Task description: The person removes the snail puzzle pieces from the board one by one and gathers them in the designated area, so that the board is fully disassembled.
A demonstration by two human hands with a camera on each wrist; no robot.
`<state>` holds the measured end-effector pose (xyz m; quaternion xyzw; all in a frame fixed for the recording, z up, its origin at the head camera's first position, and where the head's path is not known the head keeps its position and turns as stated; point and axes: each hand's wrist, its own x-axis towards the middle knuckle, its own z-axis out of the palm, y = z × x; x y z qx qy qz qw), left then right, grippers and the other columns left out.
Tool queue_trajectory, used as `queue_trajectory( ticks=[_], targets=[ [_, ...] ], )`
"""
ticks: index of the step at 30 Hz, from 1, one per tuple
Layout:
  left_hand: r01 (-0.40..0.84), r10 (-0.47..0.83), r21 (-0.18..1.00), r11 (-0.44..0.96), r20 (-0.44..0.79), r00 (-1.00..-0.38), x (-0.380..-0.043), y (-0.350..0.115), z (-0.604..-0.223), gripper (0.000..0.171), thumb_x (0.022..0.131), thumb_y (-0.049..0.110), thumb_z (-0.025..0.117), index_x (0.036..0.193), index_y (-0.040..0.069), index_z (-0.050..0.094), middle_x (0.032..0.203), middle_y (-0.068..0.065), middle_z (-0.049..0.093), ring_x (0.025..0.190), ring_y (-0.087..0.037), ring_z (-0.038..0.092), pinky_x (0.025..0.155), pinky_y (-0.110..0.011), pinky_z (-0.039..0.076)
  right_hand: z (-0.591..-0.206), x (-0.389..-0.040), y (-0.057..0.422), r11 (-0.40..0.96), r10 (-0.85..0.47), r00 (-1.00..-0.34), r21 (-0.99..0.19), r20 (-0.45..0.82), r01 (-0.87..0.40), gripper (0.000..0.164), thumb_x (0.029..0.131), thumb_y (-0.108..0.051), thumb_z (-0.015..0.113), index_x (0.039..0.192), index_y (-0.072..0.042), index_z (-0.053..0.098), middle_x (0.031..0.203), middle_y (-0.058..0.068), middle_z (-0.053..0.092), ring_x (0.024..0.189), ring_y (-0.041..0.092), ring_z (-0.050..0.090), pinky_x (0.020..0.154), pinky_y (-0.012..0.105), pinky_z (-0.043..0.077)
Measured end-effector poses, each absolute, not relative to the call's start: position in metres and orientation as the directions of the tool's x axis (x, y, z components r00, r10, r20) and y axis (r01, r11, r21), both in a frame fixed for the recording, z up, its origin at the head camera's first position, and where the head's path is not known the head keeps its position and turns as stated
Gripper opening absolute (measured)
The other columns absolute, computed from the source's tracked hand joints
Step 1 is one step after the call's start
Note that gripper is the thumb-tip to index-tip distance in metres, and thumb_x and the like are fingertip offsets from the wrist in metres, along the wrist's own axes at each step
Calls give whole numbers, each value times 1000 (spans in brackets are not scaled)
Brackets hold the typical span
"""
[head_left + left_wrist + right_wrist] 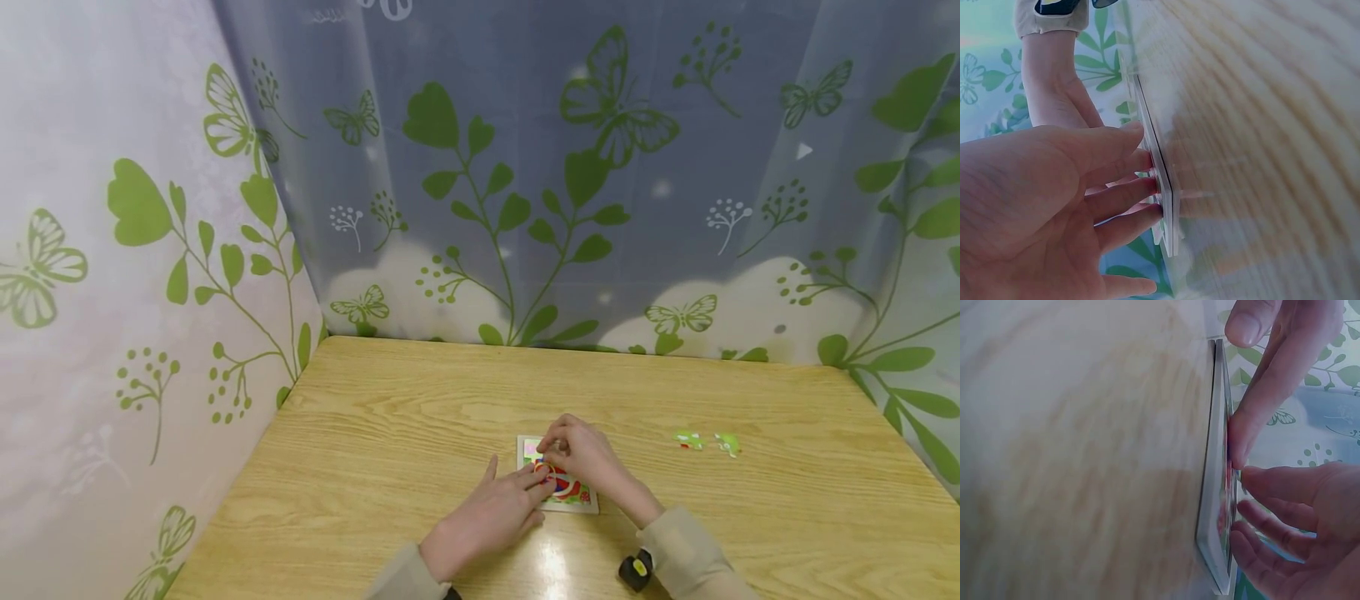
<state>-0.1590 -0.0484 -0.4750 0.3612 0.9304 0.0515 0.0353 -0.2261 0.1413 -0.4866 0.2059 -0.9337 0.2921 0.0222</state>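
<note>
A small jigsaw puzzle board (595, 504) with a pale frame and a colourful red, blue and green picture lies flat on the table. My left hand (498, 512) rests on it from the left, its straight fingers touching the picture. Over the board's upper part, my right hand (588, 454) bends its fingers down. In the right wrist view the thumb of the right hand (1310, 519) is at a thin puzzle piece (1240, 480) tilted up at the board's surface, beside a left fingertip. The piece's picture is mostly hidden by the fingers.
Two loose green puzzle pieces, one with red (687, 440) and one paler (727, 443), lie on the wooden table (375, 433) to the right of the board. Behind and to the left hang curtains (525, 167) printed with leaves and butterflies. A black device (636, 570) sits at the right wrist.
</note>
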Motion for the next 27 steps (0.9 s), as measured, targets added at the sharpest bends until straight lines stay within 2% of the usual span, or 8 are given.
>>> queue_trajectory(
  ticks=[6, 14, 22, 27],
  targets=[
    [669, 677, 126, 732, -31, -735, -159, -49, -474, 47, 104, 34, 56, 149, 20, 53, 157, 2, 44, 144, -17, 43, 114, -66, 34, -484, -227, 142, 749, -356, -922, -544, 151, -379, 6, 88, -12, 79, 87, -17, 75, 92, -6, 69, 73, 5, 58, 65, 26, 50],
    [666, 672, 110, 738, -40, -739, -158, -48, -472, 50, 102, 36, 57, 150, 22, 52, 158, 2, 42, 145, -17, 42, 114, -65, 34, -485, -232, 145, 715, -342, -934, -618, 100, -328, 15, 92, -12, 74, 106, -9, 77, 91, -4, 69, 78, 8, 63, 68, 29, 55],
    [663, 669, 109, 740, -33, -742, -156, -48, -474, 48, 104, 36, 55, 149, 21, 52, 158, 2, 42, 145, -17, 41, 114, -64, 34, -486, -234, 145, 672, -324, -943, -682, 77, -287, 7, 92, -15, 76, 99, -13, 74, 87, -5, 71, 83, 13, 68, 77, 37, 59],
    [662, 669, 121, 740, -33, -742, -156, -48, -473, 48, 104, 35, 55, 149, 21, 52, 158, 2, 43, 145, -17, 41, 114, -65, 33, -485, -234, 144, 652, -305, -950, -713, 66, -259, 7, 92, -17, 76, 99, -15, 74, 88, -4, 72, 85, 15, 69, 78, 38, 59]
  ],
)
